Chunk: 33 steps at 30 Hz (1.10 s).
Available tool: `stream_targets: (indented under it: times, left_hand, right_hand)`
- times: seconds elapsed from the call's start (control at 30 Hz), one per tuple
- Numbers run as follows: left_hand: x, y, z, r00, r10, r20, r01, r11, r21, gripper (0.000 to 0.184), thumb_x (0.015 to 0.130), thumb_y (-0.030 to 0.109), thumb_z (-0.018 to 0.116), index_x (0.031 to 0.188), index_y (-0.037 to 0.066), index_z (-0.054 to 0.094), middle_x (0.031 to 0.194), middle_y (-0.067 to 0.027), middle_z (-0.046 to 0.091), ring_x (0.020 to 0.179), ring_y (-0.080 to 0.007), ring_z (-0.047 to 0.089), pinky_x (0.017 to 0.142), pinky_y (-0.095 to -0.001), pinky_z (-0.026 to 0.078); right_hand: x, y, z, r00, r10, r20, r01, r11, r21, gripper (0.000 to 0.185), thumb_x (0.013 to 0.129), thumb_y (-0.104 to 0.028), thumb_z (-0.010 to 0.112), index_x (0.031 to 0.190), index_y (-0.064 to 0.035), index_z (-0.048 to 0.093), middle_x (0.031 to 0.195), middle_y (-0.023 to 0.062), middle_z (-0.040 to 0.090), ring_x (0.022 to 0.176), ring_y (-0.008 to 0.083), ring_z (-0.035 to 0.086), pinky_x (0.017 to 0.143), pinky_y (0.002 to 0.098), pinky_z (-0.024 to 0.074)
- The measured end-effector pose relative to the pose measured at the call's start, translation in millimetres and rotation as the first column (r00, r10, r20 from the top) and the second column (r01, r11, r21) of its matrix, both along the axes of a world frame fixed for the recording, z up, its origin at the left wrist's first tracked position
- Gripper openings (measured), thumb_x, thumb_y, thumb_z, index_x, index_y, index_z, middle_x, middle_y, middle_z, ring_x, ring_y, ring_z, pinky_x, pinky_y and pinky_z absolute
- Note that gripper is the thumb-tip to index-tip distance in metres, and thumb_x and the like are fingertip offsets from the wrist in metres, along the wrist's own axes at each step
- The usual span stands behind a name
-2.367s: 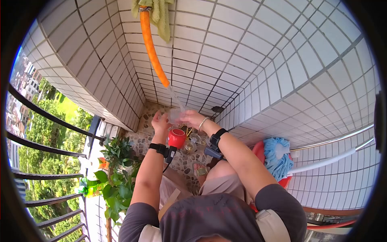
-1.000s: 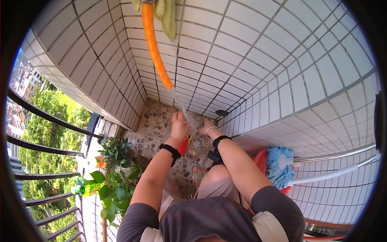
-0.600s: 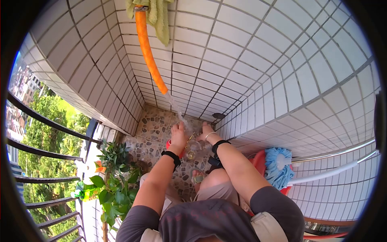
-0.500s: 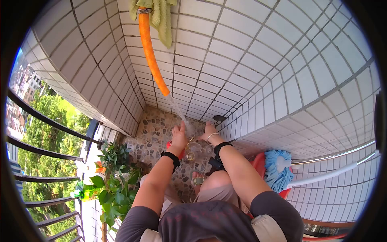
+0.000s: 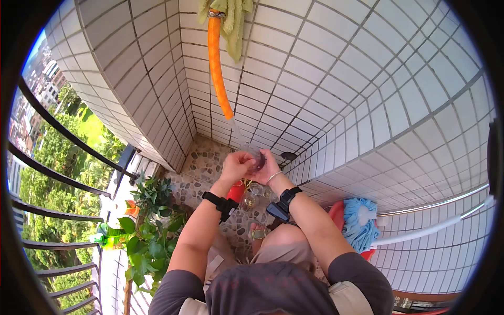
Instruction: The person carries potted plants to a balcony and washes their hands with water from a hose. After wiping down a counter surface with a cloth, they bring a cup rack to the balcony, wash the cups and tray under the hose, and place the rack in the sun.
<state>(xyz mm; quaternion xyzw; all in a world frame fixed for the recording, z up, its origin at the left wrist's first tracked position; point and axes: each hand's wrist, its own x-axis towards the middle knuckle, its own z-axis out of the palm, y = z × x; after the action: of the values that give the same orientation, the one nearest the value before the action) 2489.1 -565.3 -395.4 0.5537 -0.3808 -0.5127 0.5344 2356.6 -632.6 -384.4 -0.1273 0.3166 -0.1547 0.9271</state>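
Water runs from the orange hose (image 5: 218, 73) down onto my two hands, which are held close together above the stone-patterned floor. My right hand (image 5: 270, 167) is closed around a small dark, curved object (image 5: 260, 160) whose kind I cannot make out. My left hand (image 5: 237, 166) is closed in a pinch against that object's left side; whatever its fingertips hold is hidden. Just below the hands stand a red container (image 5: 235, 191) and clear glassware (image 5: 250, 201) on the floor.
A light green towel (image 5: 234, 31) hangs at the hose's top. Tiled walls enclose the corner, with a drain fitting (image 5: 288, 156) low down. Potted plants (image 5: 152, 249) and black railings are on the left. A blue mop head (image 5: 361, 223) lies at the right.
Both hands have risen from the glassware on the floor and come together under the water. The dark curved object now shows between them. The view has shifted slightly.
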Motion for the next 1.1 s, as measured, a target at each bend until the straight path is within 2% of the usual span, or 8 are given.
stream_targets:
  times: [0.13, 0.4, 0.67, 0.77, 0.87, 0.97, 1.03, 1.1]
  left_hand:
    - [27, 7, 32, 0.848, -0.281, 0.45, 0.267, 0.959, 0.096, 0.019, 0.077, 0.009, 0.067, 0.092, -0.001, 0.061, 0.08, -0.0088, 0.065, 0.071, -0.0138, 0.062, 0.066, -0.0275, 0.051]
    - [44, -1, 50, 0.762, -0.513, 0.396, 0.442, 0.858, 0.261, 0.027, 0.066, 0.019, 0.068, 0.088, 0.003, 0.067, 0.082, -0.012, 0.067, 0.076, -0.0219, 0.064, 0.068, -0.0319, 0.05]
    - [14, -12, 25, 0.976, -0.185, 0.116, 0.191, 0.98, -0.051, 0.041, 0.063, 0.002, 0.075, 0.098, -0.003, 0.055, 0.08, -0.0086, 0.064, 0.07, -0.0153, 0.061, 0.061, -0.0295, 0.05]
    - [-13, -9, -4, 0.901, 0.087, 0.426, -0.042, 0.993, -0.114, 0.058, 0.058, 0.004, 0.078, 0.108, -0.001, 0.05, 0.09, -0.0132, 0.06, 0.085, -0.0254, 0.059, 0.075, -0.035, 0.048]
    - [-57, 19, -13, 0.579, 0.413, 0.703, -0.309, 0.909, -0.28, 0.049, 0.063, 0.002, 0.07, 0.108, 0.0, 0.049, 0.099, -0.014, 0.056, 0.096, -0.0303, 0.052, 0.084, -0.0394, 0.042]
    - [-75, 40, -23, 0.31, 0.337, 0.889, -0.003, 0.935, -0.354, 0.045, 0.067, 0.008, 0.063, 0.11, 0.0, 0.05, 0.102, -0.0127, 0.055, 0.101, -0.0317, 0.048, 0.091, -0.0439, 0.035]
    - [-77, 45, -32, -0.038, -0.154, 0.987, 0.463, 0.873, 0.154, 0.043, 0.072, 0.015, 0.058, 0.113, 0.002, 0.052, 0.102, -0.0115, 0.055, 0.103, -0.028, 0.048, 0.094, -0.0451, 0.032]
    - [-81, 47, -54, -0.097, -0.116, 0.988, 0.432, 0.89, 0.147, 0.039, 0.072, 0.016, 0.058, 0.108, 0.004, 0.055, 0.101, -0.0103, 0.057, 0.102, -0.0269, 0.049, 0.094, -0.0446, 0.03]
  right_hand:
    - [27, 23, 4, 0.994, -0.056, -0.092, 0.052, 0.998, -0.047, 0.063, 0.083, -0.056, 0.042, 0.117, -0.0037, 0.048, 0.115, 0.0175, 0.054, 0.104, 0.0345, 0.053, 0.092, 0.0539, 0.0399]
    - [31, 11, 4, 0.971, 0.158, -0.178, -0.16, 0.987, 0.001, 0.062, 0.077, -0.062, 0.048, 0.105, -0.007, 0.057, 0.102, 0.016, 0.059, 0.089, 0.0335, 0.058, 0.084, 0.0502, 0.0455]
    - [17, -10, 15, 0.988, -0.035, -0.149, -0.003, 0.969, -0.246, 0.065, 0.076, -0.061, 0.055, 0.106, -0.0029, 0.05, 0.098, 0.0145, 0.058, 0.072, 0.0277, 0.061, 0.066, 0.0455, 0.0524]
    - [6, -10, 21, 0.793, -0.42, -0.442, -0.041, 0.687, -0.726, 0.069, 0.071, -0.047, 0.07, 0.111, 0.003, 0.043, 0.104, 0.0212, 0.055, 0.077, 0.0306, 0.061, 0.068, 0.0431, 0.0523]
    - [-11, -21, 2, 0.382, -0.761, -0.524, -0.636, 0.195, -0.746, 0.074, 0.069, -0.047, 0.07, 0.112, 0.006, 0.042, 0.107, 0.0272, 0.052, 0.09, 0.0369, 0.058, 0.078, 0.0422, 0.0498]
    - [-38, -28, -17, 0.239, -0.723, -0.648, -0.711, 0.324, -0.624, 0.081, 0.066, -0.047, 0.07, 0.117, 0.007, 0.037, 0.11, 0.0314, 0.048, 0.102, 0.041, 0.051, 0.087, 0.0404, 0.0453]
    - [-45, -29, -27, 0.145, -0.665, -0.732, -0.766, 0.393, -0.509, 0.083, 0.065, -0.047, 0.071, 0.117, 0.0068, 0.036, 0.111, 0.0345, 0.046, 0.104, 0.0408, 0.05, 0.087, 0.0406, 0.0447]
    - [-43, -23, -43, 0.147, -0.635, -0.758, -0.804, 0.37, -0.466, 0.082, 0.064, -0.046, 0.072, 0.117, 0.0065, 0.036, 0.113, 0.0331, 0.045, 0.104, 0.0405, 0.05, 0.087, 0.0405, 0.0453]
